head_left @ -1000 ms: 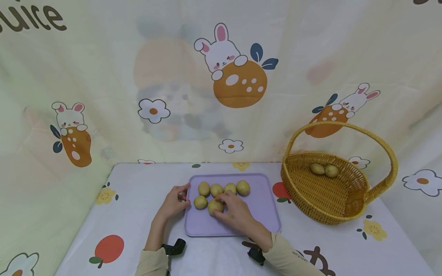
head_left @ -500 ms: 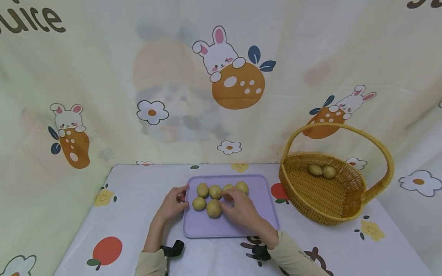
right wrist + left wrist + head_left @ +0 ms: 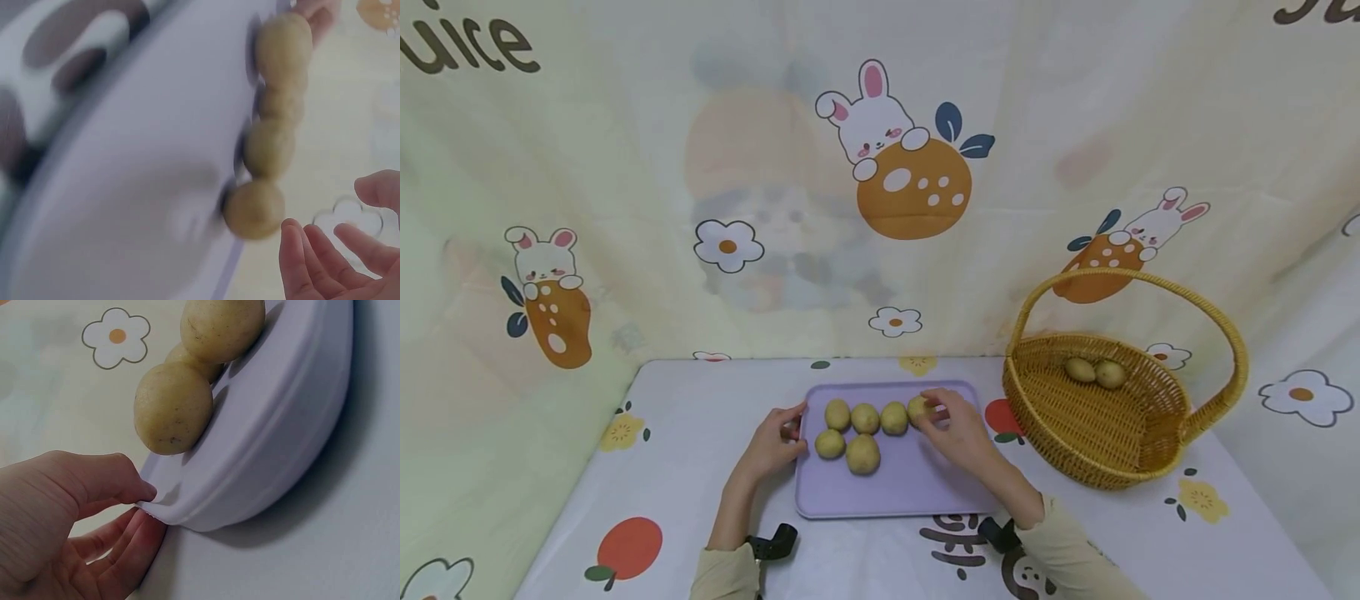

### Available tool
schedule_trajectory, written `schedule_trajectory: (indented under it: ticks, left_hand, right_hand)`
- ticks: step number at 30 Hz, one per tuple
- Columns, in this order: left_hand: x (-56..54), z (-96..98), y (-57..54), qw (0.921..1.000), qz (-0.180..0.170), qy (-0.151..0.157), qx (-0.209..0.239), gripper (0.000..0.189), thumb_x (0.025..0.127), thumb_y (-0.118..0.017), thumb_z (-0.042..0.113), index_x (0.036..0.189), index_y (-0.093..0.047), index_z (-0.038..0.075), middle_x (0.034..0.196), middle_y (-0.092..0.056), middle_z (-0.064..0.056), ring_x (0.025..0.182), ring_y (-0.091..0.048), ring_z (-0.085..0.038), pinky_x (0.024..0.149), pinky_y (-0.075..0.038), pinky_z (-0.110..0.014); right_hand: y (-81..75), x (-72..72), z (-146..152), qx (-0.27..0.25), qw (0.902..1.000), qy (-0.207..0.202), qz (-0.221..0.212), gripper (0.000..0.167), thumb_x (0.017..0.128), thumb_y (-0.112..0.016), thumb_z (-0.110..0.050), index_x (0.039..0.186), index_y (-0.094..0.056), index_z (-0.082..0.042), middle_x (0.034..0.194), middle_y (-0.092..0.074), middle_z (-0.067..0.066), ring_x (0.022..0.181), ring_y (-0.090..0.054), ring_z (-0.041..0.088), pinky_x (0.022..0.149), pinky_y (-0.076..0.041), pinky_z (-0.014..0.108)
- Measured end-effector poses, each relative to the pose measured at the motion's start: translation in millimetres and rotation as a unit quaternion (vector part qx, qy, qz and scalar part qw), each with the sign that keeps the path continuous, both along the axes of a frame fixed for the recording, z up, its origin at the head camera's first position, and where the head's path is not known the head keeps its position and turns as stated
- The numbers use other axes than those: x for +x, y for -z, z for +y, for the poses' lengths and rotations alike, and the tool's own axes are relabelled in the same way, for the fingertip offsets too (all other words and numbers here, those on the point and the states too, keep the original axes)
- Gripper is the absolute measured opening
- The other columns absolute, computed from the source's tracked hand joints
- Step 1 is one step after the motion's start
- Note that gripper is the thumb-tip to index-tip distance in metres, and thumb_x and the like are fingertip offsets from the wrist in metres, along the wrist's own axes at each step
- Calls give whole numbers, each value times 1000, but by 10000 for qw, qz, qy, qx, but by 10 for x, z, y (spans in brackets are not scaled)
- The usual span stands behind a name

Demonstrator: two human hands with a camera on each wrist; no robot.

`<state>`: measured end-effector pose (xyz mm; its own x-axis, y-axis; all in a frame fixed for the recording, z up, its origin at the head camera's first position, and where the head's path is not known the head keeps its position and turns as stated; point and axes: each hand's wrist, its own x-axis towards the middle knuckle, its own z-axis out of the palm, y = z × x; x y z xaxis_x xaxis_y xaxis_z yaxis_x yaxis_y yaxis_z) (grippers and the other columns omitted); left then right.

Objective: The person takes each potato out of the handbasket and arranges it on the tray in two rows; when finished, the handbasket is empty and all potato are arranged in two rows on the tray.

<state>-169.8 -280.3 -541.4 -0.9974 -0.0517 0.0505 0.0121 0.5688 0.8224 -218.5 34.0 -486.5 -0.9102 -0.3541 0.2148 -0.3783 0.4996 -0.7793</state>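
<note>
Several potatoes lie on a lilac tray (image 3: 925, 479): a back row, and two in front, a smaller potato (image 3: 830, 444) and a larger potato (image 3: 862, 454). My left hand (image 3: 773, 446) pinches the tray's left rim, thumb above and fingers below, as the left wrist view shows. At the right end of the back row, my right hand (image 3: 957, 429) hovers and partly hides the end potato (image 3: 917, 409). In the right wrist view that hand (image 3: 340, 250) has its fingers spread with nothing between them, just apart from the nearest potato (image 3: 255, 210).
To the right of the tray stands a wicker basket (image 3: 1097, 421) with a tall arched handle (image 3: 1150, 279). Two potatoes (image 3: 1095, 372) lie inside it at the back. A printed cloth (image 3: 700, 417) covers the table, and a patterned curtain (image 3: 790, 275) hangs behind.
My right hand has let go of the larger front potato and moved right and back to the end potato of the back row. The left hand stays on the tray rim.
</note>
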Motion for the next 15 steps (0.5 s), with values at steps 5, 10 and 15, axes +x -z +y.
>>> schedule_trajectory:
  ticks: [5, 10, 15]
  left_hand:
    - [-3, -2, 14, 10000, 58, -9, 15, 66, 74, -71, -6, 138, -53, -5, 110, -56, -16, 85, -61, -21, 72, -50, -27]
    - [-9, -4, 39, 9997, 171, 23, 169, 67, 73, -67, -8, 138, -53, -5, 112, -56, -17, 84, -62, -19, 70, -50, -23]
    - [-5, -4, 36, 9996, 172, 16, 207, 66, 73, -68, -8, 137, -53, -5, 112, -56, -17, 83, -62, -19, 69, -49, -22]
  right_hand:
    - [-108, -109, 222, 84, 9997, 229, -97, 44, 89, -68, -11, 130, -57, 1, 113, -64, 21, 95, -67, 33, 79, -55, 44]
    - [-201, -228, 459, 117, 9991, 408, -77, 46, 92, -65, -14, 134, -54, 2, 117, -62, 24, 99, -66, 37, 80, -54, 47]
    - [-281, -298, 676, 60, 9984, 565, 26, 45, 93, -64, -12, 134, -53, 3, 118, -60, 26, 99, -65, 39, 80, -54, 49]
